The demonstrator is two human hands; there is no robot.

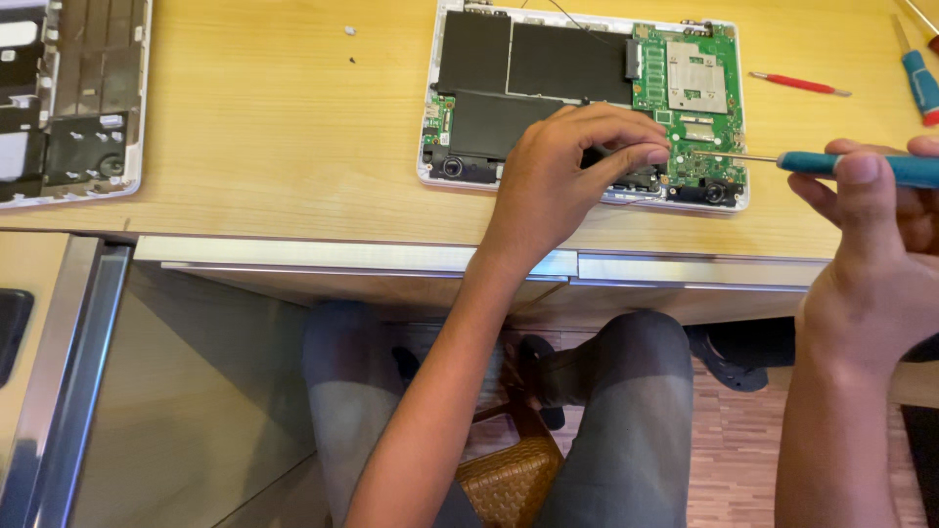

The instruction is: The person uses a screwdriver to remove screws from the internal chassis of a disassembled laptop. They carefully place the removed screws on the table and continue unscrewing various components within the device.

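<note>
1. Centrally, an opened laptop (584,103) lies on the wooden desk (274,127), back cover off, near the front edge and right of the middle.
2. Its shell is white. Black flat battery packs fill the left and middle of the interior; a green circuit board (690,98) with silver shields takes up the right side. Round black speakers sit in the two lower corners.
3. The left hand (567,171) rests on the laptop's lower middle, fingers curled and pinched together, fingertips pressing down just left of the green board. Whether it grips a small part I cannot tell.
4. The right hand (875,225) is closed around a blue-handled screwdriver (812,163), thumb on top of the handle. The thin metal shaft points left, and its tip reaches the lower part of the green board, just beside the left fingertips.
5. A second white cover (68,98) with dark inner panels lies at the desk's left edge, well apart from the laptop.
6. A red screwdriver (800,84) lies right of the laptop; another blue one (919,83) lies near the desk's right edge.
7. A small loose screw (349,31) lies on the desk between the cover and the laptop.
</note>
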